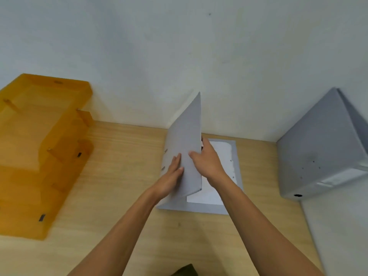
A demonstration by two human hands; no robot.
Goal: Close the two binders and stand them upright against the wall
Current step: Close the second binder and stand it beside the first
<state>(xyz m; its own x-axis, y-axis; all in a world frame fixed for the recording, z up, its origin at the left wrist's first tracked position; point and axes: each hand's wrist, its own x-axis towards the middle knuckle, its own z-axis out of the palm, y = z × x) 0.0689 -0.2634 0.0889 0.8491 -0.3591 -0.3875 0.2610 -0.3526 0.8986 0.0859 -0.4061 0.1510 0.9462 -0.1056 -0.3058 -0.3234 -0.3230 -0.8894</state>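
Binder [184, 156] work is under way on the wooden desk [123, 176]: one grey binder is lying open just short of the wall [179, 46], its cover raised nearly upright between the two hands. The left hand [171, 174] is pressing flat against the outer face of that cover, fingers straight and spread, gripping nothing. The right hand [207, 162] is pinching the cover's free edge, thumb on the outer face and the other fingers curling behind it, out of sight. Under the right fingers the back board is lying flat with white paper [219, 168] on it. Well off beyond the right hand, a second grey binder [316, 152] is already standing closed, leaning at the wall.

By my judgement, the cover is only halfway over, so closing is not yet done. Risks from here: the right fingers are sitting inside the fold and could get trapped as the cover is coming down; loose sheets may catch and crease under it; a push from the flat left palm may slide the whole binder sideways. An orange tray stack [43, 152] is standing far outside the left fingers, clear of the work.
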